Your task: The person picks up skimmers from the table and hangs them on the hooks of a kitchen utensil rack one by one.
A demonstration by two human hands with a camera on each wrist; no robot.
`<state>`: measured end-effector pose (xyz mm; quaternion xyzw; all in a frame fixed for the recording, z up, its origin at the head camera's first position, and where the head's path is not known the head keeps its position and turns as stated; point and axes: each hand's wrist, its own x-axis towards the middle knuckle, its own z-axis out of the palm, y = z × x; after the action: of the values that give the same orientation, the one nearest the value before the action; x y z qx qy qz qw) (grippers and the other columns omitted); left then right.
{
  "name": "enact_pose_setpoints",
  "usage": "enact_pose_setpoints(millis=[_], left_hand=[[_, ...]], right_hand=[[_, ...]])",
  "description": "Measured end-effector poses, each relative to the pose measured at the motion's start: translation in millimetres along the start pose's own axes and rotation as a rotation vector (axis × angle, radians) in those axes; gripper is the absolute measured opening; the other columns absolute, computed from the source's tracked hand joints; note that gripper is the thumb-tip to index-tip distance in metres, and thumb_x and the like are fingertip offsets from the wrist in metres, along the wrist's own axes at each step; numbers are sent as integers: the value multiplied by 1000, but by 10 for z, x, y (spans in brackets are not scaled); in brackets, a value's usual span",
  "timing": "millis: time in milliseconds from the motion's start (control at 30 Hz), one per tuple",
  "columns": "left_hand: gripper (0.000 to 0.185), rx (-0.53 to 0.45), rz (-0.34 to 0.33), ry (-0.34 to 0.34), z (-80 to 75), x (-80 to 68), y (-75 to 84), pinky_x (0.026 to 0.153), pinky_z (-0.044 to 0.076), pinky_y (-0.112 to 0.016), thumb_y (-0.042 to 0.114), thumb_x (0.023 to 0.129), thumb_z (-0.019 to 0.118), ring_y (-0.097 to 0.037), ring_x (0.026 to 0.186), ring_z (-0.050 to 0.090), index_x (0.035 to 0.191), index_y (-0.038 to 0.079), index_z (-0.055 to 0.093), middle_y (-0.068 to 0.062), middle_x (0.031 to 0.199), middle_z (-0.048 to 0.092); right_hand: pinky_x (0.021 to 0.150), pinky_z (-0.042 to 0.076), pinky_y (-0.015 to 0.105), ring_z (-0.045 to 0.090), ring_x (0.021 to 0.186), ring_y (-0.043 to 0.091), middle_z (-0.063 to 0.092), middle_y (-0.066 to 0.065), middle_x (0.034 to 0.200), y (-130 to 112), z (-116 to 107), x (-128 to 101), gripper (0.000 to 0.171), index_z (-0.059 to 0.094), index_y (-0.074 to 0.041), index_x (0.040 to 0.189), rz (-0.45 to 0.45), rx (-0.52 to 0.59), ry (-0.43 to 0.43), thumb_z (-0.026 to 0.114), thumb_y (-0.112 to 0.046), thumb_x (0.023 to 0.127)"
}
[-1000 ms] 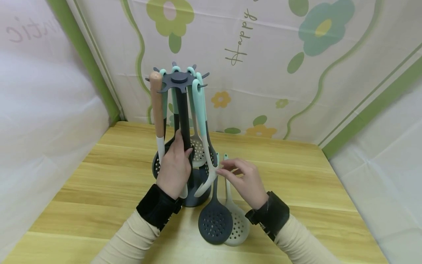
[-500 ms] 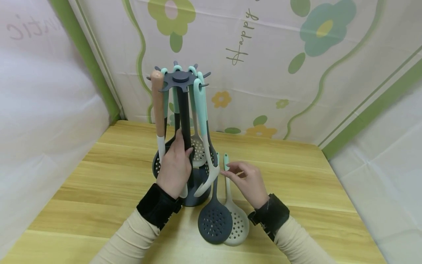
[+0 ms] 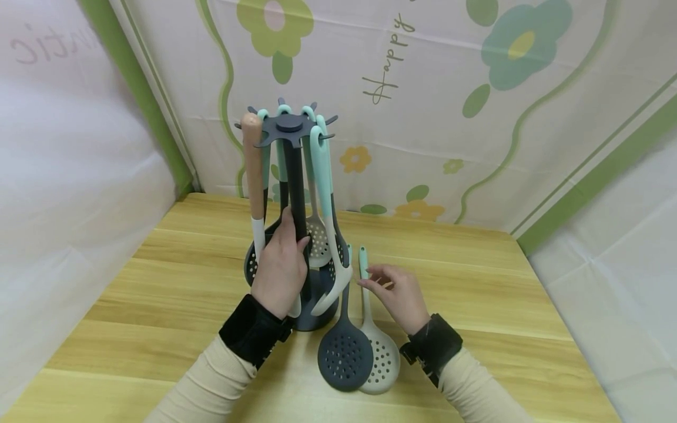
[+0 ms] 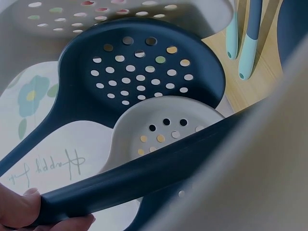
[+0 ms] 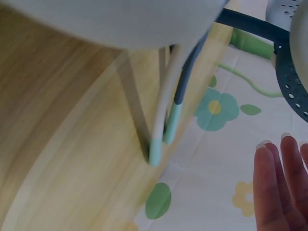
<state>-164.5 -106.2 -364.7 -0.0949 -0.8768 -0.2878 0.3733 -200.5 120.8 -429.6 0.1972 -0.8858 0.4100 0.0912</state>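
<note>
My left hand [image 3: 279, 270] grips the black pole [image 3: 295, 188] of an upright utensil rack; the left wrist view shows thumb and fingers round the pole [image 4: 130, 173]. Hanging utensils surround it, among them a pale ladle [image 3: 341, 279] with a mint handle. My right hand [image 3: 399, 294] is beside the mint handle of a pale skimmer [image 3: 385, 361], thumb and fingertips overlapping that handle in the head view. In the right wrist view its fingers [image 5: 284, 187] are fairly straight and apart from the handles. A dark skimmer [image 3: 345, 358] partly covers the pale one.
A utensil with a wooden handle [image 3: 254, 170] hangs at the rack's left. Dark hooks spread from the rack's top plate [image 3: 289, 124]. The wooden table [image 3: 465, 282] ends at a flower-printed cloth [image 3: 328, 59] behind, with white cloth on both sides.
My right hand has moved slightly right and nearer, from the pale ladle's lower part to beside the pale skimmer's handle. The left hand stays on the pole.
</note>
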Motion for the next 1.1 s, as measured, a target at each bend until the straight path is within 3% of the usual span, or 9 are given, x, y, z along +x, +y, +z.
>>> enact_pose_setpoints(millis=[400,767,1100], left_hand=[[52,3,-7,-12,-7,-2,-3,81,61,-46,0,96,61,-42,106,66,139,-18,38,-35,123,60],[52,-4,-5,-22,-2,4,2,83,61,-46,1,97,60,-42,109,65,140,-18,37,-36,127,58],[52,8,1,-15,-10,0,-2,82,61,-46,1,96,60,-42,108,66,139,-17,38,-36,125,59]], right_hand=[[69,59,31,68,77,14,72,4,86,78,56,-7,26,74,-8,107,59,-119,-52,78,-23,86],[59,50,25,61,72,13,72,4,85,154,115,3,51,67,-3,122,214,-243,-241,81,-32,82],[56,48,25,59,67,14,70,4,80,144,150,37,53,67,-2,122,278,-282,-288,82,-33,81]])
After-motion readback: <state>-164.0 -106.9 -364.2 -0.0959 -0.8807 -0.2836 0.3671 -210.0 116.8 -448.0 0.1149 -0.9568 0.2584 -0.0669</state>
